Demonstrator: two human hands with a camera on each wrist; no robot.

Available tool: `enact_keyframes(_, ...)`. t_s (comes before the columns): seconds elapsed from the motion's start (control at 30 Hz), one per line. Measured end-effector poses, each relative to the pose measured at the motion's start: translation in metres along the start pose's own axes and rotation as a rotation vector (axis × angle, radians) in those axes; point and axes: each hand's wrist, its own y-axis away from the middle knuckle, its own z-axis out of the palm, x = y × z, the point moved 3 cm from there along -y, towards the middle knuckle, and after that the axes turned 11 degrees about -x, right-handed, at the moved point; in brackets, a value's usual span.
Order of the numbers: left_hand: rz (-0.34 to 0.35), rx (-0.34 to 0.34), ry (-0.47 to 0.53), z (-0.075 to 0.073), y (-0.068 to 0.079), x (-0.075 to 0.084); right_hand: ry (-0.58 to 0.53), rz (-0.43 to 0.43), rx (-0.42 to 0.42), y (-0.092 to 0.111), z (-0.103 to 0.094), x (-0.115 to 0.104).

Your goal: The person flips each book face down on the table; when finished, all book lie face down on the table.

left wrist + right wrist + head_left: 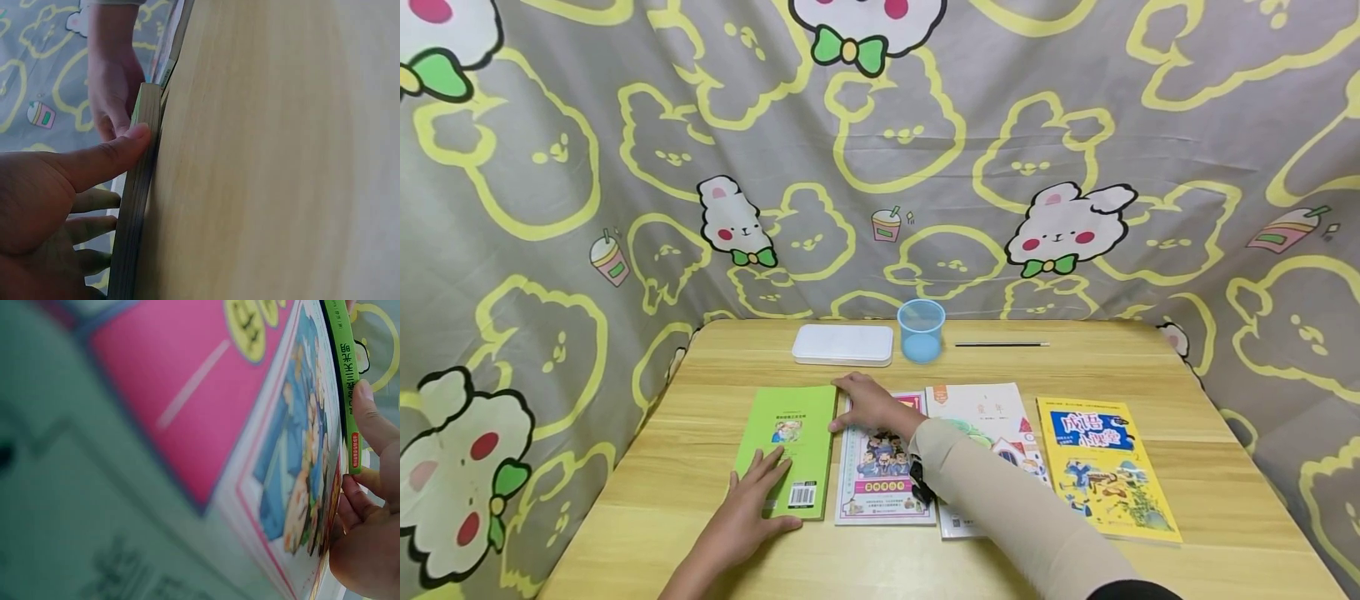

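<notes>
A green book (808,458) lies at the left of a row of books, its barcode side up. My left hand (747,508) rests on its lower left part with fingers spread over the cover. In the left wrist view, the thumb (122,150) presses the near edge of the pages. At the upper right corner, my right hand (874,406) touches the same book; the right wrist view shows its thumb (370,415) against the green spine (347,381). Beneath that hand lies a book with cartoon figures (883,479), partly covered by the wrist.
A white book (992,408) lies under my right forearm, and a yellow book (1101,467) is farther right. Along the back stand a white case (842,344) and a blue cup (921,335), with a thin dark stick (1002,344) beside them. Patterned curtain (895,150) surrounds the wooden table (647,492).
</notes>
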Motion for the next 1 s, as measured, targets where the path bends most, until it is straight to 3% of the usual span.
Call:
enact_keyframes(0.5,0.012,0.023,0.002,-0.0005,0.0010,0.0030,0.174,0.054,-0.001,0.0000,-0.0007,-0.0029)
enact_keyframes(1.0,0.000,0.011,-0.002,-0.0010,0.0000,0.0026,0.146,0.056,-0.015,0.0017,-0.0003,-0.0015)
